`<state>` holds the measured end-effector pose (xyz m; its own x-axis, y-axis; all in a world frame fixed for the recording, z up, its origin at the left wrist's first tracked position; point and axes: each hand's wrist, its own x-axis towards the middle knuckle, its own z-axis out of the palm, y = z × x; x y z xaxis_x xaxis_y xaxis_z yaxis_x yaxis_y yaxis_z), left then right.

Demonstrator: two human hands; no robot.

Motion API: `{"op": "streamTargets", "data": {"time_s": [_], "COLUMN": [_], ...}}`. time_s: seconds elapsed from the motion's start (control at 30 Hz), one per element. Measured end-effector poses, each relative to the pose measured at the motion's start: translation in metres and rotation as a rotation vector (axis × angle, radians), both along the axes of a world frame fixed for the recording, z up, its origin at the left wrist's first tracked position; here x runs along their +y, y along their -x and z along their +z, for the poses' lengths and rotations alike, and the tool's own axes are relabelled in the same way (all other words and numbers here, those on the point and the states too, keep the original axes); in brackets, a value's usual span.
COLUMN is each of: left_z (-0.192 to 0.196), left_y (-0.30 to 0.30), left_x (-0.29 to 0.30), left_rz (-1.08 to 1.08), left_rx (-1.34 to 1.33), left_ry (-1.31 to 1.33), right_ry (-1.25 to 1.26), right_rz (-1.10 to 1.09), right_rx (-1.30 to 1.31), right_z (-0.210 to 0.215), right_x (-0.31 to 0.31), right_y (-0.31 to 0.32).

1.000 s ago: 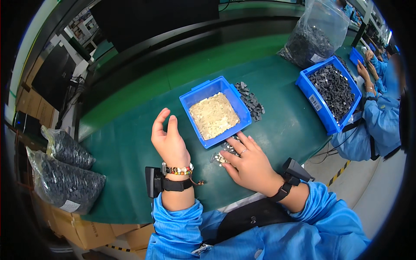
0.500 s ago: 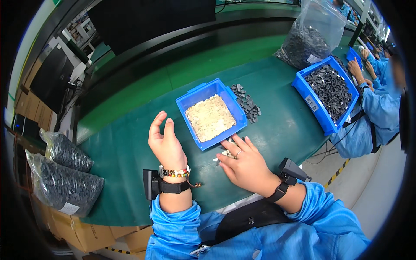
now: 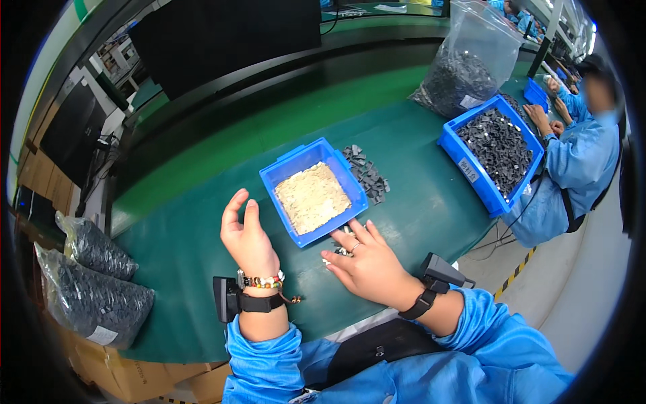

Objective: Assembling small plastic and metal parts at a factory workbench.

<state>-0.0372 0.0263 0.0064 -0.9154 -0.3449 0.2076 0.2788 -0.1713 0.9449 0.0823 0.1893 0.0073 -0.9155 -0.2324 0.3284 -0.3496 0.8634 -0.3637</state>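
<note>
The left hand [image 3: 249,240] hovered, loosely curled and empty, left of the blue plastic bin [image 3: 288,168] of cream chips [image 3: 313,198]. The right hand [image 3: 371,266], palm down, fingers apart, partly hid mixed pieces [image 3: 341,250] at its near edge; dark-grey pieces [image 3: 365,173] lay beyond.

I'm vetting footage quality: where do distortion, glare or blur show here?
Head view: the green work table has bowed edges, with the picture's corners black; head view: the clear plastic bags of dark pieces at lower left catch glints; head view: the bare right hand looks fairly crisp, but the blue-clad co-worker's head is blurred.
</note>
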Motion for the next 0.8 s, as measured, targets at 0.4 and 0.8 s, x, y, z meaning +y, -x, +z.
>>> {"op": "streamTargets", "data": {"time_s": [0.4,0.8], "left_z": [-0.001,-0.028], "left_y": [0.004,0.003], "left_x": [0.000,0.017], "left_rz": [-0.010,-0.276], "left_rx": [-0.058,-0.039], "left_ry": [-0.026,0.229], "right_ry": [0.113,0.534], "right_rz": [-0.004,0.125], "right_rx": [0.096,0.116], "right_z": [-0.015,0.017], "right_x": [0.023,0.053], "right_y": [0.000,-0.003]}}
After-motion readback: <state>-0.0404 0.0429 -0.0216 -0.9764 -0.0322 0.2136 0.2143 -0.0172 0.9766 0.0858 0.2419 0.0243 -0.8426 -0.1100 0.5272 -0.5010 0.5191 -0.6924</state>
